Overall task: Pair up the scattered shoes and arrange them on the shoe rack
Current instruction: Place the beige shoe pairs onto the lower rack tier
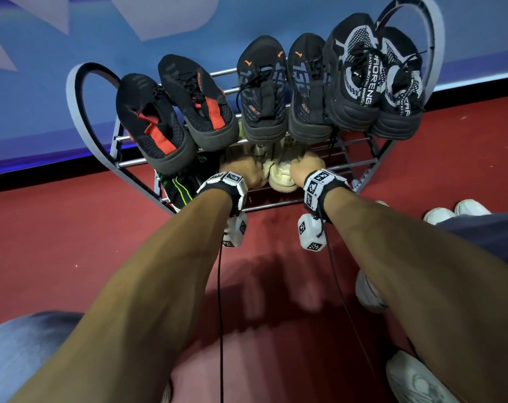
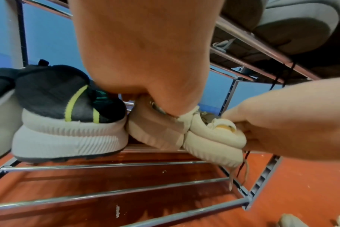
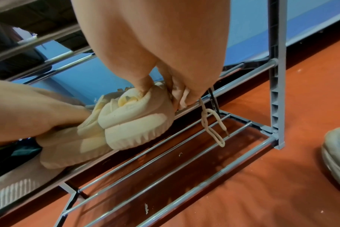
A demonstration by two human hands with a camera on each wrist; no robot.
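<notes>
While hands (image 1: 271,173) grip | ribbed-sole cream shoes (image 2: 184,133) | chrome-bar rack (image 2: 115,165)

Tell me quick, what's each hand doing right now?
Left hand: grips the left beige knit sneaker at its heel.
Right hand: grips the right beige knit sneaker.

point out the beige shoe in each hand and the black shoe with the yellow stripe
left beige shoe (image 2: 155,132), left wrist view, on its heel.
right beige shoe (image 3: 138,122), right wrist view, on its heel.
black shoe (image 2: 54,92), left wrist view, on its black heel fabric beside the yellow stripe.
</notes>
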